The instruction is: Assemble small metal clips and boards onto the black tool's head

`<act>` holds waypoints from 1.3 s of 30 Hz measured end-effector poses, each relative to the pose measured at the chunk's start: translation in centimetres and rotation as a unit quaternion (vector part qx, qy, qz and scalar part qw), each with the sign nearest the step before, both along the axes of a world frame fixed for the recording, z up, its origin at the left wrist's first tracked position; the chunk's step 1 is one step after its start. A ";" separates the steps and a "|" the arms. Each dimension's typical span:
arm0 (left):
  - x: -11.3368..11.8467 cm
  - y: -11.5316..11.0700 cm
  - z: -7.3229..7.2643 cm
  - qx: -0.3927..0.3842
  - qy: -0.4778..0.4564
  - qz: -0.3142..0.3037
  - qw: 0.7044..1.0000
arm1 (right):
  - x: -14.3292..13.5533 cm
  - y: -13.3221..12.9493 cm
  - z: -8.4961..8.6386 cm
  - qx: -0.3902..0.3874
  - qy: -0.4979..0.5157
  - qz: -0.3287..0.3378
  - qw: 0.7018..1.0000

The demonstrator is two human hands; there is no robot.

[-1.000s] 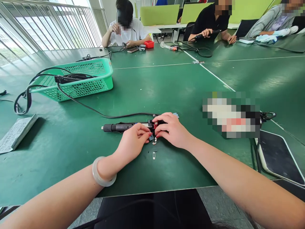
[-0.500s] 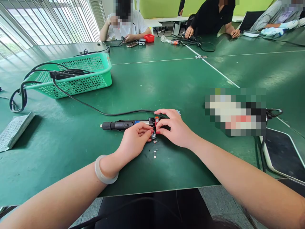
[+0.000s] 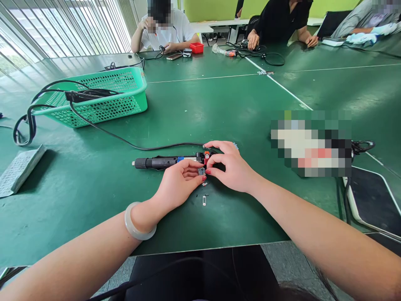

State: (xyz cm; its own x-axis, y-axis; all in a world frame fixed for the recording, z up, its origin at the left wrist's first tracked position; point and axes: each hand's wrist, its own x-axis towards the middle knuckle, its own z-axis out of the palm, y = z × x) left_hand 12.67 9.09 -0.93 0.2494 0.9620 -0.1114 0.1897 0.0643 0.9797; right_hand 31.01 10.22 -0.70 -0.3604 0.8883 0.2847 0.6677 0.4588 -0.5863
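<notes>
Tabletop [image 3: 188,121] in green in the head view, bearing a plastic basket [image 3: 136,101], with slatted railing [image 3: 78,29] beyond. Pinching a small grey part [image 3: 201,171] in the left hand [image 3: 173,184], just before the electric screwdriver [image 3: 158,162]. Curled against or beside that part with the right hand [image 3: 233,169], grip impossible to tell. Slanting inward with both forearms [image 3: 84,246].

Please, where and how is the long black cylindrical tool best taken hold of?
I would take the long black cylindrical tool by its left section, from above, closing on its near and far sides. It lies flat, running left to right, and that round section is uncovered, while a small red part crowds its right end.
</notes>
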 end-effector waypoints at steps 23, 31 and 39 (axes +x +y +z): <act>0.0 -0.3 0.0 0.037 0.008 0.004 0.999 | 0.0 -0.1 0.3 0.024 -0.006 0.006 1.000; 0.2 -0.2 0.3 0.017 0.000 0.014 1.000 | 0.1 -0.1 0.1 0.030 0.000 0.010 0.999; 0.1 -0.2 0.1 0.024 0.017 0.020 0.999 | 0.1 0.0 0.1 0.030 -0.002 0.012 0.999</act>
State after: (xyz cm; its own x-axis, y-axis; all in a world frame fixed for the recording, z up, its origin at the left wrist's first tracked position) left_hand 12.73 8.86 -0.80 0.2069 0.9756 -0.0731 0.2202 0.0264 0.9751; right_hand 31.12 10.19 -0.64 -0.3826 0.8603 0.3368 0.6576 0.5097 -0.5548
